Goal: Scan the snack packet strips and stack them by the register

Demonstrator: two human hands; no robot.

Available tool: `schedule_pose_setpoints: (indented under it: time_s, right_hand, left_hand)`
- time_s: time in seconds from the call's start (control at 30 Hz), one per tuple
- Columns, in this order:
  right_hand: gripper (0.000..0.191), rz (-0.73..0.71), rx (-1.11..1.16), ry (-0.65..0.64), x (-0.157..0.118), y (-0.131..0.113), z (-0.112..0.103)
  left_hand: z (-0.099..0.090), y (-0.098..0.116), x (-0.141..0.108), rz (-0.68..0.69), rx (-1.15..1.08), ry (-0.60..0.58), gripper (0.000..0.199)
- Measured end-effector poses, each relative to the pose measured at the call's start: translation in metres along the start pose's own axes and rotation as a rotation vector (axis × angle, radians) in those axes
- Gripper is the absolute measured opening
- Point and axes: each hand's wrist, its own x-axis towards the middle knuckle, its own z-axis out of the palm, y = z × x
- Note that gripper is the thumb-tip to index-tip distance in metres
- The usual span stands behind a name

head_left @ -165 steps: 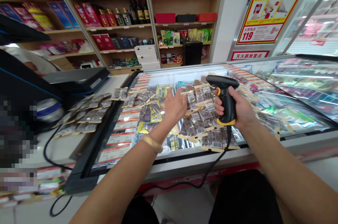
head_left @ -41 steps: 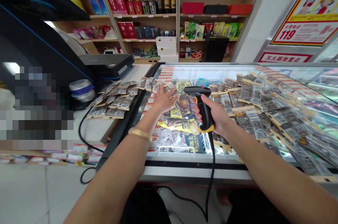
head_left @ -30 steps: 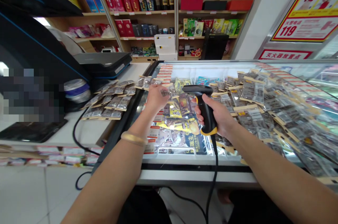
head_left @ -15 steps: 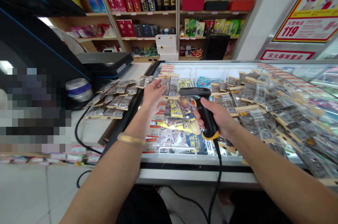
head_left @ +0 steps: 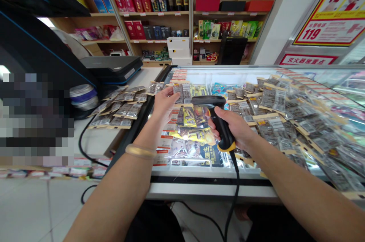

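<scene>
My right hand (head_left: 225,124) is wrapped round the handle of a black barcode scanner (head_left: 209,100), whose head points left. A small clear packet (head_left: 186,93) with a printed label lies under the fingertips of my left hand (head_left: 167,105), which pinches its left edge. The scanner's head is just right of this packet. Many similar packets (head_left: 273,99) are heaped on the glass top of the freezer to the right. A smaller pile of packets (head_left: 128,109) lies on the counter to the left.
Black scales (head_left: 114,67) and round tins (head_left: 83,97) stand at the left. The scanner's cable (head_left: 235,192) hangs over the freezer's front edge (head_left: 211,188). Shelves with bottles and boxes (head_left: 207,4) stand behind.
The view has shifted slightly. The scanner has moved a little left toward the packet, and my left hand keeps its place on it.
</scene>
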Motion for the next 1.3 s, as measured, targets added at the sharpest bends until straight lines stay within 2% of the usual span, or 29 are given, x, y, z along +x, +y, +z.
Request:
schedule_pose_setpoints:
  time_s: [0.2, 0.27, 0.37, 0.43, 0.5, 0.57, 0.7, 0.83, 0.9, 0.93, 1.07, 1.17, 1.3]
  right_hand:
    - [0.038, 0.038, 0.029, 0.014, 0.002, -0.001, 0.001]
    - [0.037, 0.044, 0.065, 0.014, 0.002, -0.004, 0.003]
    - [0.036, -0.004, 0.138, 0.013, -0.003, -0.014, 0.003]
    - [0.036, -0.075, 0.176, 0.024, -0.011, -0.027, -0.002]
    - [0.036, -0.154, 0.185, 0.054, -0.025, -0.042, -0.013]
    - [0.035, -0.231, 0.172, 0.108, -0.042, -0.058, -0.03]
    - [0.034, -0.352, 0.147, 0.23, -0.077, -0.081, -0.074]
    - [0.033, -0.394, 0.158, 0.352, -0.103, -0.088, -0.114]
    - [0.032, -0.398, 0.184, 0.387, -0.11, -0.085, -0.128]
    - [0.032, -0.394, 0.2, 0.399, -0.113, -0.083, -0.134]
    - [0.032, -0.353, 0.234, 0.439, -0.114, -0.072, -0.147]
    - [0.034, -0.323, 0.222, 0.461, -0.11, -0.066, -0.15]
    - [0.037, -0.347, 0.223, 0.434, -0.107, -0.064, -0.148]
  left_hand:
    - [0.0, -0.003, 0.0, -0.009, 0.007, -0.008, 0.03]
    - [0.0, -0.003, 0.0, -0.014, -0.005, 0.038, 0.033]
    - [0.005, 0.002, 0.002, -0.064, -0.035, 0.119, 0.042]
    - [0.015, 0.009, 0.002, -0.084, -0.047, 0.083, 0.047]
    - [0.033, 0.017, 0.0, -0.076, -0.044, -0.007, 0.049]
    - [0.06, 0.024, -0.004, -0.059, -0.038, -0.095, 0.051]
    - [0.129, 0.024, -0.016, -0.072, -0.027, -0.262, 0.054]
    - [0.195, 0.011, -0.027, -0.085, 0.061, -0.382, 0.058]
    - [0.218, 0.001, -0.034, 0.0, 0.221, -0.395, 0.06]
    - [0.225, -0.003, -0.037, 0.087, 0.339, -0.401, 0.061]
    - [0.235, -0.019, -0.053, 0.492, 0.842, -0.476, 0.049]
    - [0.232, -0.023, -0.061, 0.556, 1.016, -0.498, 0.038]
    - [0.227, -0.018, -0.062, 0.578, 1.017, -0.481, 0.04]
